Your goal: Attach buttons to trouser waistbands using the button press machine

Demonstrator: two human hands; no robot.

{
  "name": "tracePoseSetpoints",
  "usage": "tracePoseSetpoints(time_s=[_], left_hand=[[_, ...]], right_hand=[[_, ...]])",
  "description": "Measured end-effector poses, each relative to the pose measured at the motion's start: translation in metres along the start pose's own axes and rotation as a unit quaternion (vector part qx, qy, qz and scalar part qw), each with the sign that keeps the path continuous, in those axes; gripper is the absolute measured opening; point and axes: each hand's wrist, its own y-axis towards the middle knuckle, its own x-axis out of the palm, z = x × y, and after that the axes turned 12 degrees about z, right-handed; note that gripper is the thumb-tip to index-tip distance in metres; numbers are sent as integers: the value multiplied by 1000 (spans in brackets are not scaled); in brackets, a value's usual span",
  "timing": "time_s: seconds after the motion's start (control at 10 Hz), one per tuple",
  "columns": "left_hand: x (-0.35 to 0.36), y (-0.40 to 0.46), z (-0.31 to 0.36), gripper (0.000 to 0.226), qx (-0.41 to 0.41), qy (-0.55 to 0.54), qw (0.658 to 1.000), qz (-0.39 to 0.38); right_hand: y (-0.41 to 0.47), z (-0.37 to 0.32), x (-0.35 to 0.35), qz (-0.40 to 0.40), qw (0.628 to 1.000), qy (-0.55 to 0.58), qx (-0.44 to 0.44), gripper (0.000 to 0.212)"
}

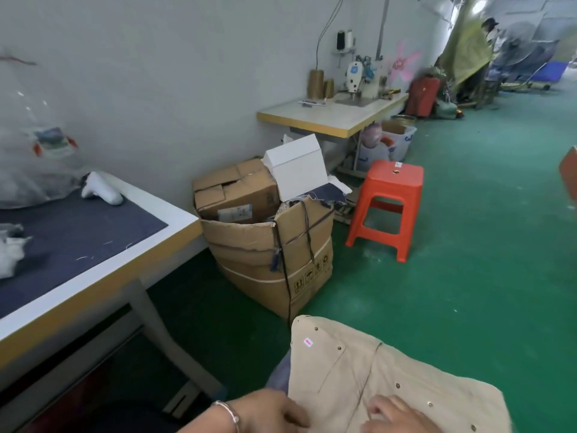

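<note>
Both grips lie on the khaki trousers [390, 370] in our lap — left hand [268, 412] at the near edge, right hand [396, 415] loosely curled on top, holding unclear — and, beside the worktop [103, 276], the loose cloth could slide to the floor.

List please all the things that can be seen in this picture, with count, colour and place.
trousers: one pair, beige with metal studs, bottom right, under both hands
table: one, white with yellow edge and dark blue mat, left
plastic bag: one, clear, on the table by the wall
cardboard boxes: several, brown, on the green floor beside the table
white box: one, on top of the cardboard boxes
stool: one, orange-red, right of the boxes
sewing machine: one, white, on the far table
left hand: with bracelet, on the trousers' left edge
right hand: resting on the trousers; grip unclear
</note>
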Motion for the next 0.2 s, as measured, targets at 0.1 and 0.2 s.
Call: tracePoseSetpoints(time_s=[0.1,0.2], left_hand=[[-53,-7,20,28,-94,131,978,-129],[-104,-21,27,23,-92,150,978,-111]], right_hand=[[7,-19,-36,-55,997,39,35,25],[23,-44,-69,-32,998,25,38,16]])
